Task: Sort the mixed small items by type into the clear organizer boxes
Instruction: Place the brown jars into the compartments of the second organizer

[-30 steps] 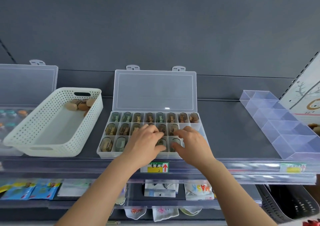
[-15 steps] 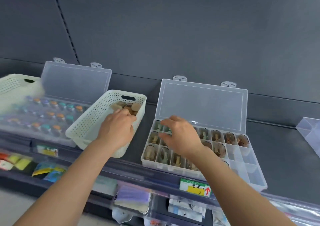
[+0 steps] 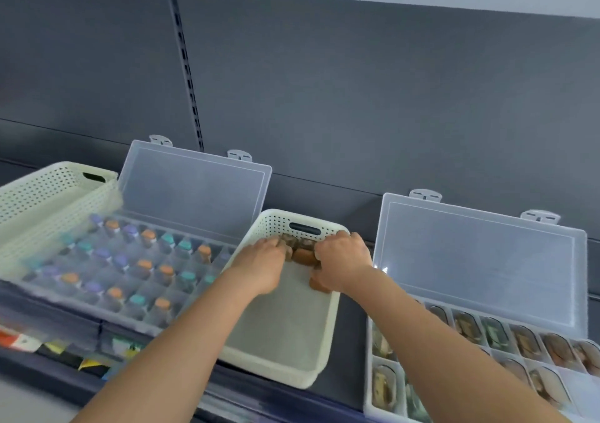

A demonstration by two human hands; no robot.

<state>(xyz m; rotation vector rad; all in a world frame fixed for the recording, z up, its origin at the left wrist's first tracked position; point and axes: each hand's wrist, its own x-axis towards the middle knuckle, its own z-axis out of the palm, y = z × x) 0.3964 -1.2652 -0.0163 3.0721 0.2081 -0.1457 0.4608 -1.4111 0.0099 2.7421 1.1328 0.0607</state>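
Both my hands are inside the white perforated basket (image 3: 282, 351) in the middle of the shelf. A few small brown items (image 3: 303, 255) lie at its far end, between my hands. My left hand (image 3: 264, 262) has its fingers curled down onto the leftmost of them. My right hand (image 3: 342, 263) holds a brown item (image 3: 318, 285) that shows under its palm. To the right stands the clear organizer box (image 3: 480, 260), lid up, with brown items in its compartments (image 3: 526, 341). My right forearm crosses its near left corner.
A second clear organizer (image 3: 194, 192), lid up, holds several vials with orange, teal and purple caps (image 3: 130, 270) to the left of the basket. Another white basket (image 3: 48, 195) sits at the far left. Coloured packets hang below the shelf edge (image 3: 65, 354).
The view has swung left. My right hand left the right organizer and moved into the basket beside my left hand, which reached further in to the brown items.
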